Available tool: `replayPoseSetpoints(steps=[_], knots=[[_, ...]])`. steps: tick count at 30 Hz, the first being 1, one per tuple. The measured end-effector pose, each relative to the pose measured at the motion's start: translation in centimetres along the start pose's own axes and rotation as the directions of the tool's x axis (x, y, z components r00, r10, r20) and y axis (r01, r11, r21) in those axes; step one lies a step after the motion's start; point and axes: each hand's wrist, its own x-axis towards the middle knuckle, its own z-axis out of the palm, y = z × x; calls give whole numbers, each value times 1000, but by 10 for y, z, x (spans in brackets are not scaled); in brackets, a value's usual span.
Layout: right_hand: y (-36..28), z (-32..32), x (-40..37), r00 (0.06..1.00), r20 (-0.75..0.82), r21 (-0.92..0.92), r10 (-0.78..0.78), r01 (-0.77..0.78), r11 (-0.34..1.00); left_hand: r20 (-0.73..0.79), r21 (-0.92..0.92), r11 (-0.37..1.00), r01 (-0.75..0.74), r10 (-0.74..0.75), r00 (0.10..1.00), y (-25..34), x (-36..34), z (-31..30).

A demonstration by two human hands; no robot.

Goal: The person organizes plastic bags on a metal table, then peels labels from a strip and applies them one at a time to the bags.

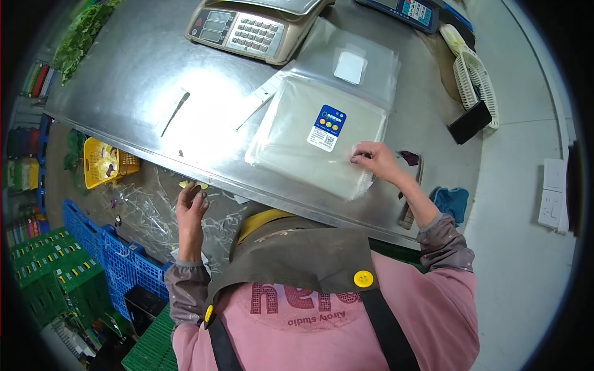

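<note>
Two yellow buttons (363, 279) fastened one dark apron (291, 256), nearest of all. The left hand (192, 203) hovered just beside the near edge of the metal table (161, 120), its fingers loosely bent and slightly apart. The right hand (378, 159) was over the nearer of two stacks of clear bags, its thumb and forefinger drawn together (whether they pinched any film, I could not tell). That near stack (291, 123) lay flat on the table and bore one blue-and-white label (327, 128); the far stack (377, 68), partly under it, showed one white label (350, 67). To the right were one blue cloth (451, 205), one black phone (469, 122) and, touching it, one white basket (476, 80). Farthest stood two scales, one beige (244, 31), one blue (405, 12).
</note>
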Motion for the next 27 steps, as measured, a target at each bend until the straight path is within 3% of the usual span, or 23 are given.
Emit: replayPoseSetpoints(steps=[2,5,7,9,11,12,14,15,17,19,21,22,24,25,27], knots=[[9,-2,9,996,5,368,-86,78,927,-34,-3,1000,-2,2,999,7,-1,-1],[4,-35,11,998,-64,452,14,16,892,-50,-44,999,2,-4,999,6,-9,4],[2,-57,22,960,-195,448,201,-95,889,-49,-56,998,-4,1,999,7,-10,5],[4,-75,34,824,-394,581,407,-120,805,-44,-67,998,-8,5,999,9,-12,8],[21,-99,49,680,-511,751,526,55,658,-38,-70,997,-26,24,999,14,-13,10],[28,-105,52,679,-514,751,525,59,658,-37,-70,997,-30,28,999,17,-13,11],[38,-113,58,458,-668,741,587,326,588,-53,-80,996,-42,38,998,22,-14,12],[34,-109,59,461,-672,736,580,332,589,-57,-86,995,-49,44,997,22,-12,14],[20,-84,53,700,-650,560,296,178,809,-64,-74,990,-123,119,991,23,-11,16],[10,-57,53,905,-402,441,137,61,895,-48,23,982,-188,189,981,28,-9,27],[1,-43,58,952,-300,8,-59,64,998,12,182,916,-357,361,933,27,-4,44],[5,-38,62,952,-300,8,-65,70,997,83,245,886,-393,384,919,28,-3,54],[13,-29,71,897,-373,-387,-237,82,918,244,346,808,-477,413,877,38,-4,81],[9,-32,73,896,-372,-390,-243,87,917,331,381,761,-525,418,846,46,-6,96],[-1,-39,78,973,-227,-397,-28,-67,915,496,390,628,-674,473,728,46,3,123]])
